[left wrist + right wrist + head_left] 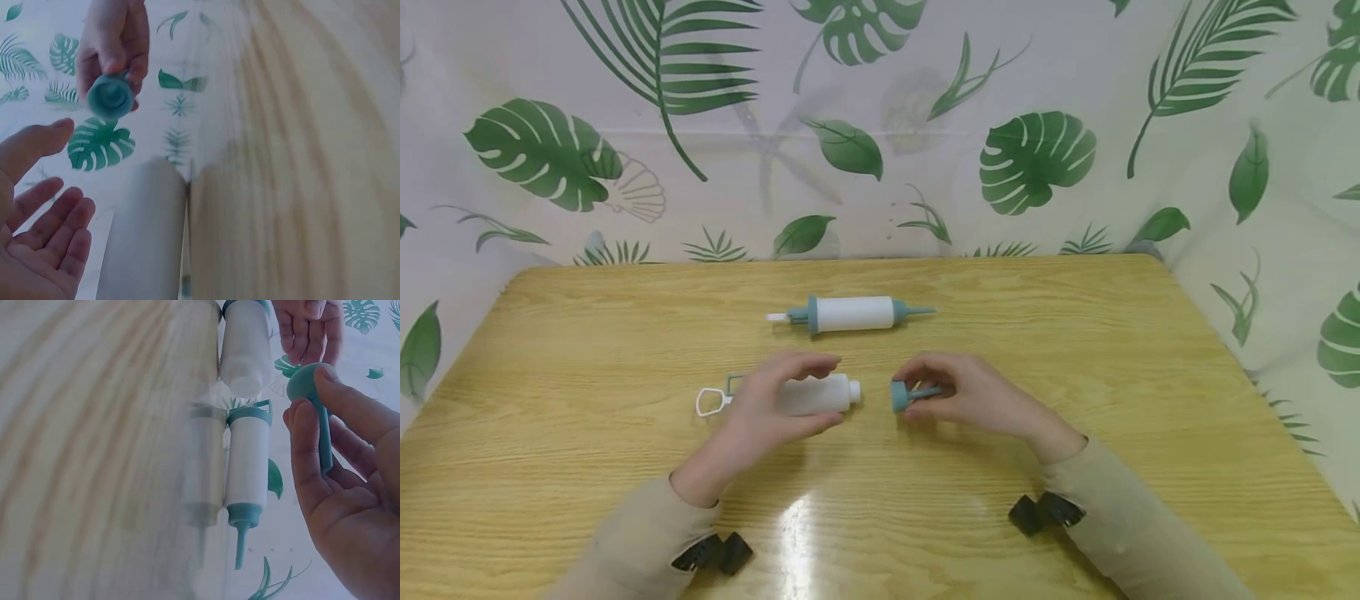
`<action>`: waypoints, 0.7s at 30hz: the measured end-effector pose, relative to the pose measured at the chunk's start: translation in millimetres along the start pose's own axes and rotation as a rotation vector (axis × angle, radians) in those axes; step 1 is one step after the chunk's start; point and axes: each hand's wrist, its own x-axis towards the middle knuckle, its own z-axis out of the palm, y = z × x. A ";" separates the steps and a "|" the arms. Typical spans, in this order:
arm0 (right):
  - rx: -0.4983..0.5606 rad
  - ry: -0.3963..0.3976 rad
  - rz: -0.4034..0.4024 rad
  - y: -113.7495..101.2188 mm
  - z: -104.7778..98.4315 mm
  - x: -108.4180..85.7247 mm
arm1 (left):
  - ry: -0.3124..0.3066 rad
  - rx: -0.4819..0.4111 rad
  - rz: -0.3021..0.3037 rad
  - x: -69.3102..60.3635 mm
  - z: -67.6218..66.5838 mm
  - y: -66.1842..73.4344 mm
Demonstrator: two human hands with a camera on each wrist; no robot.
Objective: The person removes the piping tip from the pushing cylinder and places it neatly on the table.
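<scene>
A white syringe barrel [816, 395] lies on the table, with its narrow neck pointing right and a white loop handle [710, 402] at its left end. Over the barrel hovers my left hand [763, 408]; the left wrist view shows its fingers loosely bent and apart from the barrel [147, 231]. My right hand [977, 392] pinches a teal nozzle cap [898, 396] between thumb and fingers, just right of the neck. In the right wrist view the cap [306, 384] has its thin stem running back toward the palm. A gap separates cap and neck.
Behind the hands lies a second syringe [853, 314], with a white barrel, teal nozzle and teal collar, its tip pointing right. The wood-grain table [625, 333] meets a leaf-patterned cloth [925, 167] at its back edge.
</scene>
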 end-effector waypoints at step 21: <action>0.105 0.079 -0.039 -24.9 -2.5 -8.1 | 0.030 -0.037 0.061 18.9 47.3 29.4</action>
